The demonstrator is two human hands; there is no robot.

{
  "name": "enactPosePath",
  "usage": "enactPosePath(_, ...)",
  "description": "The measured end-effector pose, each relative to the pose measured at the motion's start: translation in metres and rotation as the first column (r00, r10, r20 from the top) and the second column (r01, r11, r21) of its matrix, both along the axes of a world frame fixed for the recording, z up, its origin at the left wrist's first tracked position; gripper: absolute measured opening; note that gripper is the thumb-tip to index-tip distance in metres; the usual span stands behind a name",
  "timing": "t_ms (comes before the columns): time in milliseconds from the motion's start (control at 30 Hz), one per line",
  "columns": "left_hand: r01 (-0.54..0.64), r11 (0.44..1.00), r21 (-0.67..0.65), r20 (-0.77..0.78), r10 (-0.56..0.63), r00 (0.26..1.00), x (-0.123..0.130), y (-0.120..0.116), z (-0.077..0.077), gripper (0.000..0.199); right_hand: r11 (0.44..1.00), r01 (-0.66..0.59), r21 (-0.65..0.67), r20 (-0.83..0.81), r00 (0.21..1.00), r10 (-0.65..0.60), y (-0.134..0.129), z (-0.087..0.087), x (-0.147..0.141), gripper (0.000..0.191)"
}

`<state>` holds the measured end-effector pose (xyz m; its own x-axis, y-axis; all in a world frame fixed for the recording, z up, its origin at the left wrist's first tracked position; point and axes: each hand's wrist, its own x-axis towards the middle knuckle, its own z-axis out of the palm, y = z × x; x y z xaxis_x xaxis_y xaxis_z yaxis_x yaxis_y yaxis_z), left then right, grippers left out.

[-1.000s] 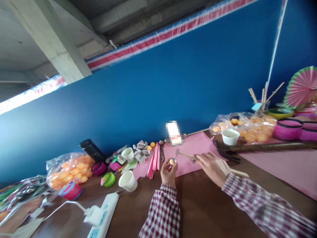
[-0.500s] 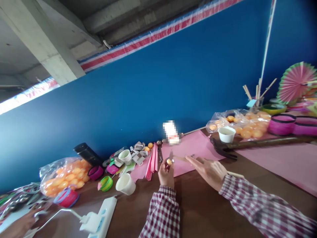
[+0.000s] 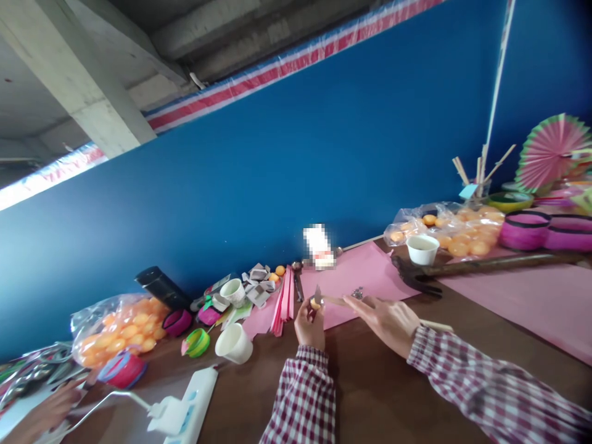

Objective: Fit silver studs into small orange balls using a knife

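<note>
My left hand [image 3: 311,330] is closed around a small orange-yellow ball [image 3: 316,304], held up between thumb and fingers over the pink paper's front edge. A thin pale wooden stick [image 3: 333,300] runs through my closed right hand [image 3: 391,320], its rear end showing behind the wrist. My right index finger lies stretched along it. The stick's front end reaches the ball, where a small pointed grey blade [image 3: 317,292] stands up; whether blade and stick are joined I cannot tell. Beneath lies the pink paper [image 3: 356,271], with a pile of tiny metal bits [image 3: 357,292] on it.
A hammer [image 3: 476,266] lies at right near a white cup [image 3: 422,250] and bagged orange balls [image 3: 467,240]. To the left are folded pink strips [image 3: 285,302], a paper cup [image 3: 234,343], a power strip [image 3: 197,401], more bagged balls [image 3: 124,327] and another person's hand [image 3: 50,407].
The blade has shifted slightly left, now right above the ball. My hands otherwise keep nearly the same pose. At lower left the other person's hand has moved a little.
</note>
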<state>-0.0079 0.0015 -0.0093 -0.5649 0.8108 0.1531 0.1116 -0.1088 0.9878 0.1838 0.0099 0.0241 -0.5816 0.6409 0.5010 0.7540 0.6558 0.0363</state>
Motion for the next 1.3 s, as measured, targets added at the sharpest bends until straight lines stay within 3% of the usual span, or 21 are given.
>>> enactPosePath(167,-0.04,0.999,0.008,-0.081,0.04,0.996,-0.001,0.0,0.001,0.034,0.998,0.055,0.025,-0.044,0.998,-0.054,-0.001,-0.002,-0.001,0.047)
enactPosePath(333,-0.017,1.0,0.016,-0.042,0.018,0.999,0.0,0.001,-0.002,0.038,0.997,0.047,-0.053,0.004,0.999,-0.047,0.002,0.001,0.0,0.047)
enactPosePath(500,0.018,1.0,0.021,-0.071,-0.016,0.997,0.004,-0.003,0.003,0.045,0.961,0.25,-0.119,-0.077,0.963,-0.26,0.024,-0.002,0.014,0.048)
enactPosePath(633,0.076,0.997,0.034,-0.124,-0.072,0.99,0.008,-0.006,0.001,0.046,0.909,0.375,-0.179,0.018,0.925,-0.378,0.043,-0.009,0.025,0.051)
enactPosePath(767,0.146,0.989,0.038,-0.118,-0.14,0.983,0.01,-0.006,-0.006,0.048,0.881,0.425,-0.207,0.072,0.905,-0.419,0.051,-0.018,0.023,0.051)
enactPosePath(867,0.202,0.979,0.027,-0.135,-0.196,0.971,0.015,-0.007,-0.009,0.049,0.903,0.391,-0.179,0.022,0.919,-0.394,0.054,-0.023,0.017,0.049)
enactPosePath(1033,0.278,0.96,-0.007,-0.196,-0.274,0.942,0.027,-0.011,-0.007,0.048,0.981,0.146,-0.128,-0.022,0.988,-0.15,0.059,-0.029,0.007,0.038)
enactPosePath(1167,0.282,0.959,-0.008,-0.214,-0.277,0.937,0.03,-0.011,-0.008,0.049,0.979,0.139,-0.148,-0.019,0.99,-0.143,0.061,-0.031,0.005,0.023)
enactPosePath(1300,0.247,0.969,-0.002,-0.172,-0.243,0.955,0.029,-0.01,-0.009,0.048,0.975,0.148,-0.163,-0.044,0.987,-0.157,0.06,-0.029,0.006,0.021)
